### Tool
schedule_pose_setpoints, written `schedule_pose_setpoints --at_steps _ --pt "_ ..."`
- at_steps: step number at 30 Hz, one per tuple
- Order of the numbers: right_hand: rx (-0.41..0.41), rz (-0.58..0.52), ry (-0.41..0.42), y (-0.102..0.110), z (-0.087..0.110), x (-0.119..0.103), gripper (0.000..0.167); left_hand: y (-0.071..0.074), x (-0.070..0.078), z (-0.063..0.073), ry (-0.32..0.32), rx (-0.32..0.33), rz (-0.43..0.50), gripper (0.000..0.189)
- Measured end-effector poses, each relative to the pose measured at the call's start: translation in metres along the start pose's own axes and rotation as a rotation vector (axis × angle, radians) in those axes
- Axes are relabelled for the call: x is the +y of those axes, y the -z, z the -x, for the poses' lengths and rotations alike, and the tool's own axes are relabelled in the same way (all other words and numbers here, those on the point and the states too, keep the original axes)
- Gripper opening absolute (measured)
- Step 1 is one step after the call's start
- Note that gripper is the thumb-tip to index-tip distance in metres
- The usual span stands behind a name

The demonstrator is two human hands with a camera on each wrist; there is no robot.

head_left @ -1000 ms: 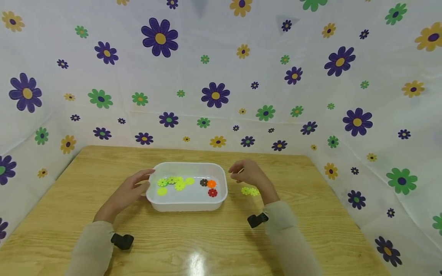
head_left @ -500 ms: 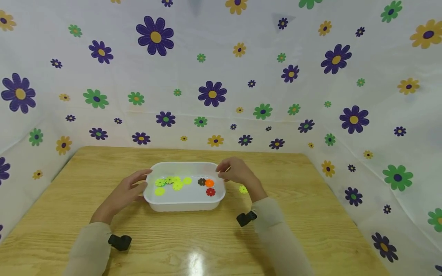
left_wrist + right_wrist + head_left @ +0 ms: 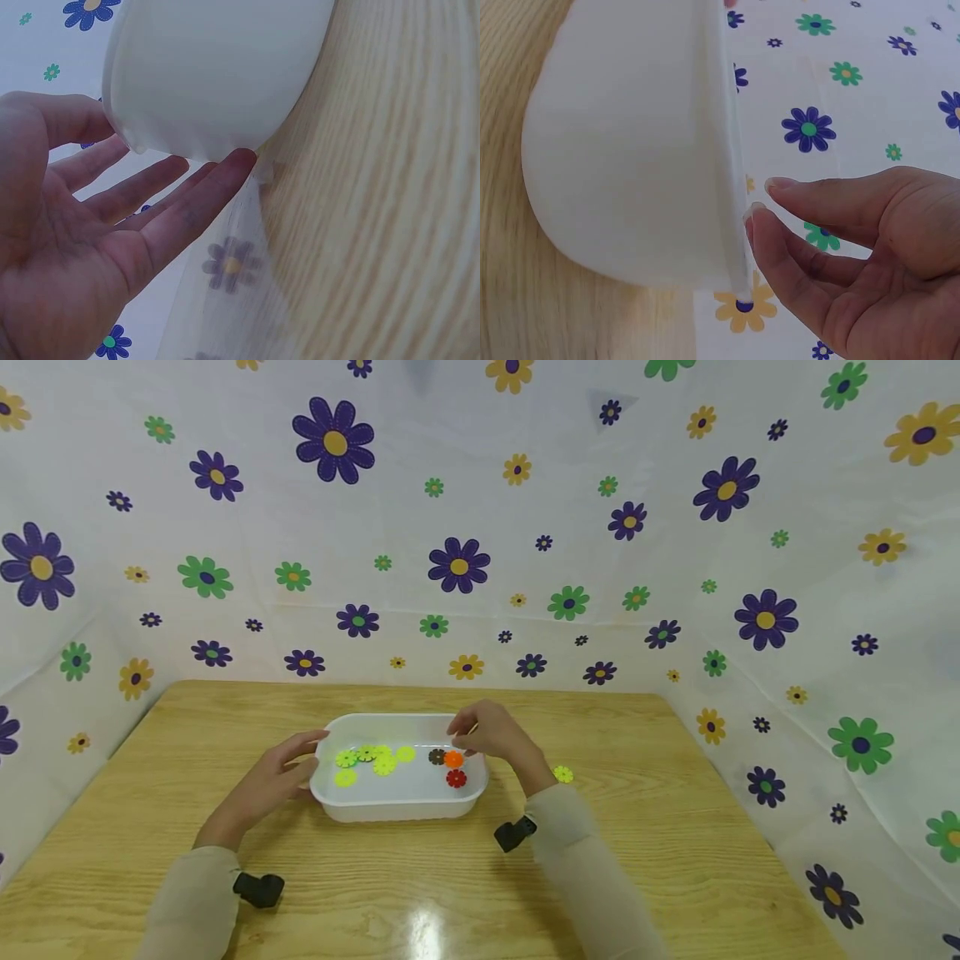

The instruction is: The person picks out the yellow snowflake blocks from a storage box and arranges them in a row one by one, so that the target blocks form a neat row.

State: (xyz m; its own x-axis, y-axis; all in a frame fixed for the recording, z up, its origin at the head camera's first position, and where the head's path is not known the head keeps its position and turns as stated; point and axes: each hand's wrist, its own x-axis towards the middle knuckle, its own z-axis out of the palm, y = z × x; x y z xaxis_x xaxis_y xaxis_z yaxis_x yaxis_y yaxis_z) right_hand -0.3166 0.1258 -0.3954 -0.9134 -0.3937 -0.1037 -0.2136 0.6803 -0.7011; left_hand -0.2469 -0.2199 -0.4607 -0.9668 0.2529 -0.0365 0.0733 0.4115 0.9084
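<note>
A white plastic basin (image 3: 397, 812) stands on the wooden table, holding several flower-shaped discs. Yellow-green discs (image 3: 384, 765) lie at its left; a brown disc (image 3: 437, 757), an orange disc (image 3: 453, 760) and a red disc (image 3: 456, 778) are at its right. My left hand (image 3: 273, 785) holds the basin's left end, thumb at the rim and fingers against its wall. Above the basin's right end hangs my right hand (image 3: 495, 735), thumb and index fingertips close together. No disc shows between them in the right wrist view (image 3: 855, 255), but a thin one could be hidden.
One yellow-green disc (image 3: 562, 774) lies on the table (image 3: 637, 827) right of the basin, beside my right forearm. That arm hides part of the table there. A white flower-printed cloth (image 3: 405, 510) rises behind and at both sides.
My right hand has moved left, from beside the basin to over its right end. A loose disc at the right has come out from behind the arm. The left hand has stayed at the basin.
</note>
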Motion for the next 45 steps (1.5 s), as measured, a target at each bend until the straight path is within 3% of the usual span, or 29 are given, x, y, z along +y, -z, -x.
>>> schedule_pose_setpoints --at_steps 8,23,29,35,45 --pt "-0.042 0.069 -0.006 -0.022 -0.013 -0.010 0.016 0.000 -0.002 0.000 -0.006 0.002 0.008 0.058" --pt "-0.091 0.096 -0.024 -0.062 -0.034 -0.026 0.012 0.001 -0.002 0.000 -0.026 -0.004 0.017 0.058" --pt "-0.078 0.122 0.007 -0.076 -0.041 -0.031 0.009 0.001 -0.001 0.000 -0.023 -0.008 0.015 0.059" --pt "-0.047 0.220 0.056 -0.087 -0.047 -0.037 0.008 0.001 0.000 0.001 -0.024 -0.010 0.015 0.058" --pt "-0.026 0.293 0.041 -0.098 -0.049 -0.042 0.016 0.001 0.001 0.001 -0.032 -0.013 0.025 0.058"
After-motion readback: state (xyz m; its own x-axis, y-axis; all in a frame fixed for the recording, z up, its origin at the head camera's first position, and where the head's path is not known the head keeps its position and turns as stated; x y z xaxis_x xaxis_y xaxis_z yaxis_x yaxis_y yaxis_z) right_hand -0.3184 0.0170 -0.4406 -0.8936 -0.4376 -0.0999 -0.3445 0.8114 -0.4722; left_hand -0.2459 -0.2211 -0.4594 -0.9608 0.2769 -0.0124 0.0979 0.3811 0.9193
